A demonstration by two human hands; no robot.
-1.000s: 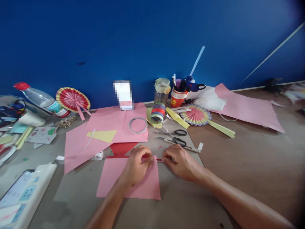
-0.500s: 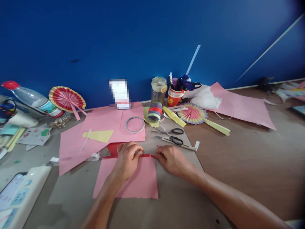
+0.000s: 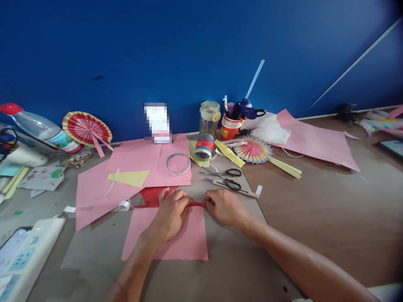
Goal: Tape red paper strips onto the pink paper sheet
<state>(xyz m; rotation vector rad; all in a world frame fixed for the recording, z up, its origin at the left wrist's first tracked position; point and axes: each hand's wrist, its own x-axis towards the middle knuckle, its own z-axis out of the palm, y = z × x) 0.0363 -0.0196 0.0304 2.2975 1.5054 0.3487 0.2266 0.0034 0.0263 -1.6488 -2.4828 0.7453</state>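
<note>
A pink sheet of paper (image 3: 189, 239) lies on the table below my hands, with a narrow red paper strip (image 3: 198, 204) along its far edge. My left hand (image 3: 173, 214) rests over the sheet, its thumb and forefinger closed on the strip near the sheet's right end. At the strip's right tip, my right hand (image 3: 225, 209) is curled with its fingertips pinched on it. Wider red paper (image 3: 154, 196) shows behind my left hand, partly covered by it.
Two pairs of scissors (image 3: 233, 183) and a tape roll (image 3: 178, 163) lie beyond my hands. Farther back stand a clear bottle (image 3: 208, 126), a red cup (image 3: 229, 128) of tools and a phone (image 3: 158, 123). Folded paper fans (image 3: 253, 149) and a power strip (image 3: 34, 251) lie around.
My left hand has slid slightly right along the red strip, closer to my right hand. My right hand's fingers have curled in more. The view has shifted a little.
</note>
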